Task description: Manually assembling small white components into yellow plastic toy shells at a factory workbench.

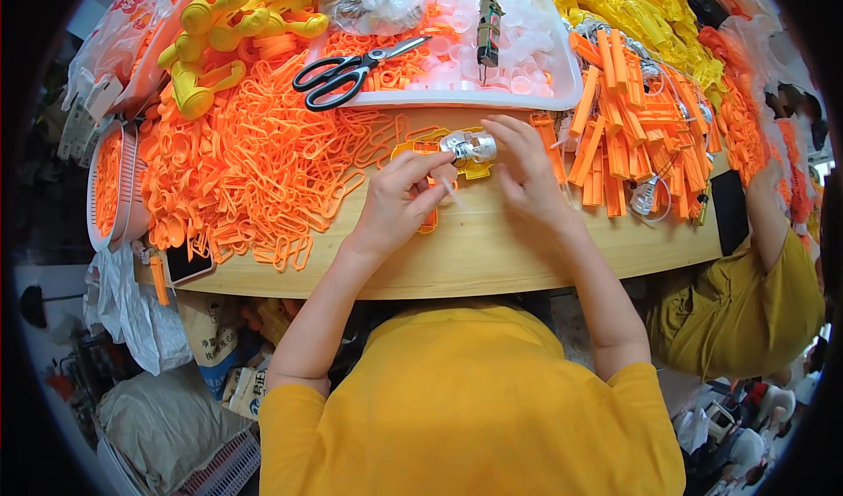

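Observation:
Near the table's middle, my left hand (399, 199) is closed in a pinch at the left end of a silvery clear lamp part (475, 147). A thin whitish strip (452, 189) hangs by its fingertips; what exactly they grip is partly hidden. My right hand (533, 169) curves beside the lamp part's right end, thumb and fingers apart. Whether its index fingertip touches the part is hard to see. Beneath lies a yellow plastic shell (479, 169) with an orange plastic piece (428, 146) at its left, partly covered by my left hand.
Orange plastic loops (255, 154) heap at left. Black-handled scissors (356, 73) lie across a white tray (562, 66) of translucent cups. Orange housings with wires (619, 132) pile up at right, yellow parts (632, 22) behind. A phone (189, 263) sits at the left edge; another person's arm (768, 211) is at right.

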`<state>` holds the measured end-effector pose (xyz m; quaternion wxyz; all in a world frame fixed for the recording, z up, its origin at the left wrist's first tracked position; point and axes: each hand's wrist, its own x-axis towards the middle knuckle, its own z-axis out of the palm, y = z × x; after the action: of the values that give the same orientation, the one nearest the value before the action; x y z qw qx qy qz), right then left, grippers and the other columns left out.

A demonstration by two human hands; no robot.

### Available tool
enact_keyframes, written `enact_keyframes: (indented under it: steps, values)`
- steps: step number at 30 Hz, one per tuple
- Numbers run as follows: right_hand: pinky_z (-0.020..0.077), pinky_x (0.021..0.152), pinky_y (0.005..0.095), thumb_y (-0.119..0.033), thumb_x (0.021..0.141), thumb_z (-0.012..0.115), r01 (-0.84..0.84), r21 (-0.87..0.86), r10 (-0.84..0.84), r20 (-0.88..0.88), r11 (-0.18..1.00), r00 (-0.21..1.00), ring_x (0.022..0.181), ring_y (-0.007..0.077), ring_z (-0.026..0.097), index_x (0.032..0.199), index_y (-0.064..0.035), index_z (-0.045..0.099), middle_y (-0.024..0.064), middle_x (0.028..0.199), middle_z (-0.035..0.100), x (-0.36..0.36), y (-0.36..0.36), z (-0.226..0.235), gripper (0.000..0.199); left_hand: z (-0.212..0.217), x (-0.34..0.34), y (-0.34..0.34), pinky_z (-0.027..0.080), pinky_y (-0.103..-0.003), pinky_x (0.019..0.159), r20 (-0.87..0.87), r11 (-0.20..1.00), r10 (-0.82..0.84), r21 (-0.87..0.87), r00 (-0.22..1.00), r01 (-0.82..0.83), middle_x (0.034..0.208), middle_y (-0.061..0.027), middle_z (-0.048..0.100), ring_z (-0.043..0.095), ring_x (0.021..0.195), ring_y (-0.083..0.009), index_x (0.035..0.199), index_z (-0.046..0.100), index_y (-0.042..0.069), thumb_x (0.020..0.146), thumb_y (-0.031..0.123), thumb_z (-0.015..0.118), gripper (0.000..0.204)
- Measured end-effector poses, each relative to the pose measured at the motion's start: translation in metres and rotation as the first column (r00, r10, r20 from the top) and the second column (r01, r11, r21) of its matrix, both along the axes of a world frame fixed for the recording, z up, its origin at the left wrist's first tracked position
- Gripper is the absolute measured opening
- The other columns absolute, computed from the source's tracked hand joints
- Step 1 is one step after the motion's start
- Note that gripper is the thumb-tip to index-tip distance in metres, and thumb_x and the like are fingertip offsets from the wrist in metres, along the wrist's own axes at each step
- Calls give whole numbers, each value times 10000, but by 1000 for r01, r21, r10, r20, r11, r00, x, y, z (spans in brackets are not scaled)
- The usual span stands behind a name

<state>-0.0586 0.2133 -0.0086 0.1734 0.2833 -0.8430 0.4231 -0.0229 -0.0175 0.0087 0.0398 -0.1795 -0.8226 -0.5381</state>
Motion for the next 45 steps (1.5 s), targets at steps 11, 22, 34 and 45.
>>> enact_keyframes:
  steps: [11, 22, 34, 45]
  values:
    - [472, 990, 426, 73, 708, 681, -255, 450, 239, 94, 856, 967, 1184, 373, 548, 1405, -192, 509, 180, 1314, 518, -17, 1, 17, 766, -9, -3, -11, 526, -221, 773, 344, 901, -90, 427, 935, -70, 1013, -22, 666, 644, 861, -72, 1217, 647, 0, 900, 66, 718, 332]
    - [516, 912, 393, 106, 723, 684, -280, 475, 248, 131, 834, 960, 1116, 346, 582, 1331, -224, 569, 156, 1268, 524, -15, 0, 25, 702, 1, -9, -23, 538, -230, 821, 469, 859, -147, 497, 871, -122, 1036, -29, 698, 648, 925, -75, 1223, 636, 5, 899, 73, 725, 343]
    - [513, 911, 392, 100, 721, 672, -392, 330, 329, 230, 859, 916, 1120, 356, 573, 1301, -148, 583, 168, 1254, 514, -24, 3, 21, 637, 10, -12, -7, 535, -252, 741, 378, 824, -227, 566, 898, -30, 1061, -52, 721, 660, 894, -110, 1235, 654, 23, 906, 110, 715, 346]
    - [506, 920, 375, 59, 742, 689, -480, 152, 397, 381, 864, 835, 1155, 335, 545, 1304, -109, 576, 166, 1295, 485, -38, 5, 22, 597, 6, -26, 12, 503, -399, 738, -416, 923, -223, -380, 882, 54, 884, -69, 680, 620, 812, -277, 988, 667, 113, 746, 65, 743, 258]
